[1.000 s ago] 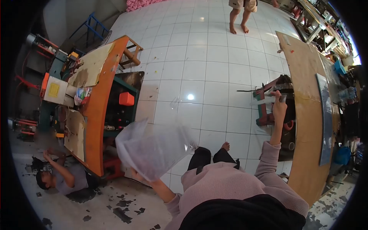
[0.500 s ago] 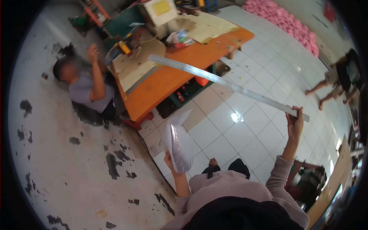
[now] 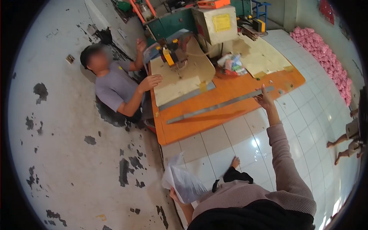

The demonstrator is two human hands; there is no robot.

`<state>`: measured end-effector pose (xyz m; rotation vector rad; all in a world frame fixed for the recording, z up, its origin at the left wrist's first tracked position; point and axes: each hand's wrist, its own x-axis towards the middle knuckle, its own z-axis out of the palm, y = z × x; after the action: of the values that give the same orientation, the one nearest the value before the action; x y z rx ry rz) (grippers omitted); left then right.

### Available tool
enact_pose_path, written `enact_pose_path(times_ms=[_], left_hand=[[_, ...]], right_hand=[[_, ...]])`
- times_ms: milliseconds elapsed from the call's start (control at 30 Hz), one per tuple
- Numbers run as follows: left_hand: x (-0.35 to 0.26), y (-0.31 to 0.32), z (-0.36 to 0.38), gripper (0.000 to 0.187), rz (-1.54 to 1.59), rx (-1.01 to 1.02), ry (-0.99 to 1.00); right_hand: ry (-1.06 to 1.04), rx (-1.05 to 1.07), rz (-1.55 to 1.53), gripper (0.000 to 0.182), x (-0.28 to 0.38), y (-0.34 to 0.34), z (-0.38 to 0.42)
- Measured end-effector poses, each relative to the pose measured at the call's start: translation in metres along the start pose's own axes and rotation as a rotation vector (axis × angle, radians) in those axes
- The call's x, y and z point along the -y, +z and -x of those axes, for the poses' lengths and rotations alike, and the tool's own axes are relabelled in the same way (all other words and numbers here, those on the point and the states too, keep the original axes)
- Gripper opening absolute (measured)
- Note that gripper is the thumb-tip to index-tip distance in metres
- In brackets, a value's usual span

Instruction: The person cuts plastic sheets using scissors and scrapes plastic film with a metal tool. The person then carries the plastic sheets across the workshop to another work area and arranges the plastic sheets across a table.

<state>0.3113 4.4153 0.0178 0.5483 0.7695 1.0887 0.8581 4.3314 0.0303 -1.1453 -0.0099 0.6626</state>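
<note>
Head view, right hand [image 3: 264, 100]: stretched far forward at the end of a pink ribbed sleeve [image 3: 285, 161], fingers closed around one end of a long metal ruler [image 3: 218, 105].
Head view, long metal ruler: flat and thin, running from the right hand toward the lower left, lying low over the orange table [image 3: 199, 124]; cannot tell if touching the top along all its length.
Head view, left hand [image 3: 175, 196]: low and close to the body, mostly hidden, gripping a clear plastic bag [image 3: 184, 184] from below.
Head view, clear plastic bag: crumpled, shiny, held over the border between the white tiled floor [image 3: 245, 142] and the grey concrete floor [image 3: 69, 161].
Head view, orange table: standing on the edge of the tiles, with cardboard sheets [image 3: 180, 82] on the top and a small heap of coloured packets [image 3: 232, 64] near the middle.
Head view, machine [image 3: 212, 25]: behind the table, beige box with a yellow label on a green frame.
Head view, other person [image 3: 115, 88]: sitting low on the concrete at the left end of the table, in a grey shirt, one hand resting on the cardboard, the other raised.
Head view, pink pile [image 3: 326, 57]: along the far wall at the right.
Head view, further person [image 3: 350, 140]: bare legs on the tiles at the right edge.
Head view, own foot [image 3: 235, 162]: bare, on the tile just before the dark trousers.
</note>
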Motion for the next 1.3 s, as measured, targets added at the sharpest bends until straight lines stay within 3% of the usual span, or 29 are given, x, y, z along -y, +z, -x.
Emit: enact_pose_path(times_ms=[100,267,333,367,400,433,467,533,567,600,633,700,800,900,1000,1067,1100,1200,1300], left_hand=[[0.008,0.025,-0.027,0.051,0.038,-0.031,-0.063],[0.025,0.039,-0.062,0.053,0.093,0.213,-0.19],[0.028,0.057,-0.072,0.055,0.061,0.209,-0.211],[0.03,0.069,-0.074,0.057,0.06,0.187,-0.23],[0.034,0.076,-0.079,0.059,0.093,0.216,-0.273],[0.038,0.083,-0.083,0.061,0.124,0.243,-0.317],[0.04,0.083,-0.091,0.058,0.093,0.366,-0.407],[0.046,0.097,-0.1,0.054,0.058,0.4,-0.558],[0.061,0.086,-0.12,0.05,0.105,0.587,-0.723],[0.054,0.103,-0.12,0.046,0.066,0.683,-0.818],[0.047,0.121,-0.119,0.043,0.02,0.787,-0.906],[0.023,0.167,-0.095,0.041,-0.101,0.825,-1.022],[0.043,0.167,-0.084,0.04,-0.072,1.056,-1.153],[0.031,0.173,-0.05,0.038,-0.066,1.086,-1.272],[0.032,0.173,-0.019,0.036,-0.02,1.158,-1.454],[0.058,0.171,0.008,0.034,0.001,1.183,-1.542],[0.053,0.178,0.024,0.028,-0.094,1.26,-1.423],[0.038,0.185,0.075,0.025,-0.038,1.219,-1.673],[0.036,0.185,0.133,0.025,0.033,1.167,-1.727]], right_hand=[[0.044,-0.005,-0.012,0.04,0.01,0.008,-0.068],[0.015,0.005,-0.044,0.032,-0.016,-0.022,-0.122],[-0.048,0.069,-0.043,0.026,-0.03,-0.028,-0.095],[-0.094,0.326,-0.121,0.024,-0.05,-0.047,-0.094],[-0.132,0.249,0.048,0.024,-0.044,-0.022,-0.043],[-0.14,0.358,0.107,0.031,-0.056,-0.024,-0.014],[-0.063,0.231,0.174,0.042,-0.057,-0.004,0.036],[0.009,0.431,0.355,0.061,-0.089,-0.017,0.081],[0.063,0.456,0.357,0.073,-0.093,-0.008,0.117],[0.055,0.471,0.466,0.084,-0.096,0.001,0.146],[0.019,0.478,0.386,0.095,-0.105,0.002,0.17],[-0.117,0.345,0.309,0.091,-0.121,0.0,0.215],[-0.127,0.107,0.428,0.084,-0.141,-0.007,0.272],[-0.124,-0.138,0.397,0.077,-0.151,0.007,0.322],[-0.148,-0.171,0.288,0.072,-0.165,0.025,0.373],[0.004,-0.321,0.471,0.066,-0.194,0.0,0.405],[-0.063,-0.308,0.4,0.064,-0.221,-0.014,0.417],[0.057,-0.361,0.385,0.063,-0.298,-0.05,0.456],[0.03,-0.38,0.19,0.055,-0.339,-0.048,0.51]])
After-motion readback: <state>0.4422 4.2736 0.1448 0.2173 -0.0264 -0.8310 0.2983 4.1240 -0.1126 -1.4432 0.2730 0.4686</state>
